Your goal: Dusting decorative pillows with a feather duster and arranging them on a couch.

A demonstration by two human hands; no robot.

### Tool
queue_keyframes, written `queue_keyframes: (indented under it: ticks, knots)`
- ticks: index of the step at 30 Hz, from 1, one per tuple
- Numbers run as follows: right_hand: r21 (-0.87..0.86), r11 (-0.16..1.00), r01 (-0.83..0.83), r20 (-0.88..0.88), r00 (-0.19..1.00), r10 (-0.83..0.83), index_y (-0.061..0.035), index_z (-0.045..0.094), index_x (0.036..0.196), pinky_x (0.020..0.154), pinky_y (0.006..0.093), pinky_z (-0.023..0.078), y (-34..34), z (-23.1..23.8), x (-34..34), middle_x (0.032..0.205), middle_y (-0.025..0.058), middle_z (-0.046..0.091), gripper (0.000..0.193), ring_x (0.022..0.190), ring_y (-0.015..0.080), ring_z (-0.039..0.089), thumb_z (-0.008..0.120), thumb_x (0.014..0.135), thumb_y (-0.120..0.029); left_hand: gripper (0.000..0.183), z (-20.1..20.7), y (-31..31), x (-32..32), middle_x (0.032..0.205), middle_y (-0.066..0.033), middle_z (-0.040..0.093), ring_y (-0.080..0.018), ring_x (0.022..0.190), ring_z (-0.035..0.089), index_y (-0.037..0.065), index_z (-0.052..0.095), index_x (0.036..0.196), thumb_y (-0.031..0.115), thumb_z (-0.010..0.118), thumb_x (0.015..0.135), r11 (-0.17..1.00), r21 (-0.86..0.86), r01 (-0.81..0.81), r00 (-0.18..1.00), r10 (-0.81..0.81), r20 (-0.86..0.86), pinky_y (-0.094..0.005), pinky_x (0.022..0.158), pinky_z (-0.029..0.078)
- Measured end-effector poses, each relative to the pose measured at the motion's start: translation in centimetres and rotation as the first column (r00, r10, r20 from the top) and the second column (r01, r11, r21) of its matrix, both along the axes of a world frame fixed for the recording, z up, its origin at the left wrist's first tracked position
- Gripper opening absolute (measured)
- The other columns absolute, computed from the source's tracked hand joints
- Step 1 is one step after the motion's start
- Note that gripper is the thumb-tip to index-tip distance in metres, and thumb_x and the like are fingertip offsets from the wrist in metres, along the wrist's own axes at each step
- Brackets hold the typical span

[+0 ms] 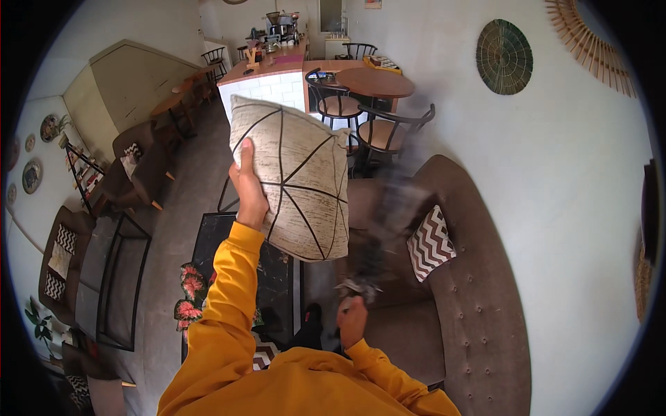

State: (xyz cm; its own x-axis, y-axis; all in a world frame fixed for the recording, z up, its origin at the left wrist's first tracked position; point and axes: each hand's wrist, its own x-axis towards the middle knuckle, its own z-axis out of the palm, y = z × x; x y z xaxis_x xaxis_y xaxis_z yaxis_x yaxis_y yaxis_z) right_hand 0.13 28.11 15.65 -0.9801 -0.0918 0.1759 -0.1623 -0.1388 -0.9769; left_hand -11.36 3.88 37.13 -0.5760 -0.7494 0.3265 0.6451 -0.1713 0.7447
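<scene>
My left hand (250, 184) is closed on the left edge of a beige throw pillow (298, 180) with dark criss-cross lines, the thumb lying on its front. The pillow is held up in front of me, above the dark coffee table. Lower down, my right hand (352, 320) is wrapped round the base of a grey feather duster (368, 267). Motion smears the duster's upper part, which runs upward to the right of the pillow and seems apart from it. A brown-and-white zigzag pillow (431, 243) leans on the brown sofa (479, 305) beside the duster.
A black marble-look coffee table (215, 239) stands below the pillow, with red-and-green leaves (189, 312) at its left. Bar chairs (381, 135) surround a round wooden table (374, 82) ahead. More sofas (142, 166) and a low black-framed table (125, 284) stand left.
</scene>
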Motion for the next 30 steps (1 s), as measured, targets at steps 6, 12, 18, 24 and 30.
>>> queue_keyframes:
  ticks: [6, 12, 18, 24, 30]
  knots:
    - [-0.175, 0.973, -0.152, 0.359, 0.91, 0.207, -0.0088, 0.041, 0.067, 0.038, 0.0212, 0.025, 1.7, 5.7, 0.0, 0.052, -0.0037, 0.037, 0.043, 0.042, 0.0035, 0.033, 0.035, 0.097, -0.038, 0.043, -1.5, -1.3, -0.5, 0.097, -0.0082, 0.062, -0.0122, 0.085, 0.053, -0.006, 0.06, 0.102, 0.035, 0.058, 0.089, 0.936, -0.335, -0.104, 0.984, 0.146, 0.104, -0.0251, 0.078, 0.042]
    - [-0.58, 0.815, 0.019, 0.118, 0.991, 0.061, -0.009, 0.041, 0.073, 0.04, 0.022, 0.026, -1.0, 5.2, 0.6, 0.053, -0.0027, 0.033, 0.048, 0.042, 0.0059, 0.031, 0.029, 0.096, -0.05, 0.044, -4.4, -3.7, -1.4, 0.097, -0.0083, 0.061, -0.0127, 0.087, 0.054, -0.005, 0.059, 0.105, 0.036, 0.058, 0.089, 0.982, -0.147, -0.122, 0.98, 0.142, 0.139, -0.0259, 0.08, 0.043]
    - [-0.138, 0.924, -0.355, 0.489, 0.787, 0.376, -0.0097, 0.043, 0.079, 0.037, 0.0202, 0.024, -0.9, 3.0, 1.7, 0.053, -0.0021, 0.034, 0.041, 0.041, 0.0058, 0.033, 0.032, 0.096, -0.045, 0.04, -4.1, -2.1, -2.6, 0.1, -0.0089, 0.059, -0.0153, 0.091, 0.052, -0.005, 0.058, 0.106, 0.031, 0.057, 0.09, 0.936, -0.318, -0.149, 0.975, 0.193, 0.11, -0.0269, 0.083, 0.041]
    - [-0.458, 0.884, -0.097, 0.283, 0.927, 0.248, -0.0094, 0.045, 0.082, 0.039, 0.0199, 0.025, 0.3, 7.6, 0.3, 0.057, -0.0008, 0.034, 0.039, 0.044, 0.0065, 0.033, 0.035, 0.096, -0.044, 0.038, -4.5, -2.4, -2.1, 0.1, -0.0074, 0.059, -0.0123, 0.09, 0.052, -0.003, 0.059, 0.106, 0.032, 0.056, 0.09, 0.987, -0.129, -0.09, 0.993, 0.1, 0.068, -0.0255, 0.081, 0.042]
    - [0.332, 0.939, -0.096, -0.086, 0.988, 0.131, -0.0075, 0.046, 0.074, 0.043, 0.0241, 0.034, -1.7, -2.0, 1.3, 0.062, 0.002, 0.049, 0.035, 0.049, 0.0102, 0.046, 0.039, 0.097, -0.034, 0.038, -4.2, -1.8, -3.4, 0.104, -0.0064, 0.058, -0.0131, 0.091, 0.053, -0.002, 0.057, 0.109, 0.031, 0.058, 0.089, 0.999, 0.012, -0.035, 0.999, 0.034, 0.02, -0.0258, 0.081, 0.043]
